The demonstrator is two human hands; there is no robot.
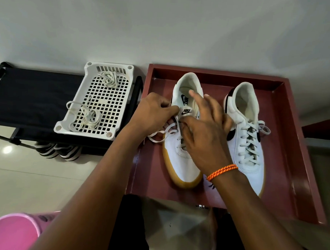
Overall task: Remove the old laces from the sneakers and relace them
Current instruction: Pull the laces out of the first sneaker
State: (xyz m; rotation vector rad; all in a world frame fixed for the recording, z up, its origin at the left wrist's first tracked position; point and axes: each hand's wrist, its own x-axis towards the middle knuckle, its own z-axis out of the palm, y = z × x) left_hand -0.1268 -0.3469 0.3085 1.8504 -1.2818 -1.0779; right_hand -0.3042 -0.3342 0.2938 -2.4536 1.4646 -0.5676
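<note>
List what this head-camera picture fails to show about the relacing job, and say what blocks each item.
- Eyelets of the left sneaker: covered by the right hand.
- Left hand fingers' hold on the lace: curled out of sight.
- Right sneaker toe: behind the right forearm.
- Laces in the white basket: old or new, indistinguishable.

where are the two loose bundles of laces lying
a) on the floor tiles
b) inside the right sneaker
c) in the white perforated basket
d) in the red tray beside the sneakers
c: both loose lace bundles lie in the white perforated basket, left of the red tray that holds the sneakers.
</note>
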